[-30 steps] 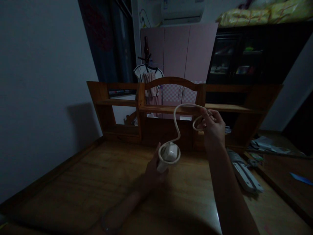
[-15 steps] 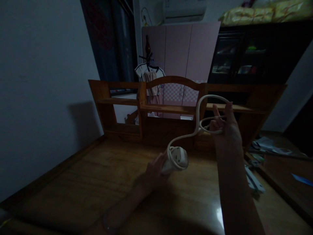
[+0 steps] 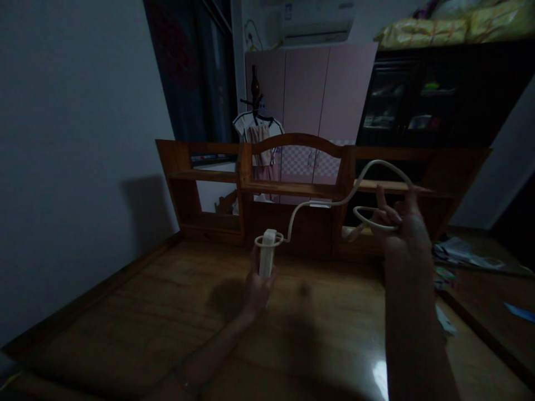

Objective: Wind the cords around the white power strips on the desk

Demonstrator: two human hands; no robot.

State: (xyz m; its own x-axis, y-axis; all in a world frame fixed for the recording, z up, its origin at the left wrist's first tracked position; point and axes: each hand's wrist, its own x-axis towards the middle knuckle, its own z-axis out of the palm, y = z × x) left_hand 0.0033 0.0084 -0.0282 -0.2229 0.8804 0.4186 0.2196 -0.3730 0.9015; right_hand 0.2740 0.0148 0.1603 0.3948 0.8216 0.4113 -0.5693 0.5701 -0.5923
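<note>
My left hand [image 3: 258, 287] is closed around a white power strip [image 3: 266, 257], held upright above the wooden desk top. One loop of its white cord [image 3: 328, 204] circles the strip's upper end. From there the cord runs up and right to my right hand [image 3: 399, 220], which is raised higher and grips it between the fingers. A second loop of cord hangs at those fingers, and a thicker white end [image 3: 351, 233], perhaps the plug, dangles just left of them.
A wooden shelf unit [image 3: 292, 189] stands along the back of the desk [image 3: 188, 312]. The wall [image 3: 83, 139] is on the left. At the right lie papers [image 3: 463, 252], a white object [image 3: 445, 320] and a blue item [image 3: 520, 312].
My left hand has moved left and turned the power strip upright. My right hand has shifted right, and the cord between the hands is stretched out longer.
</note>
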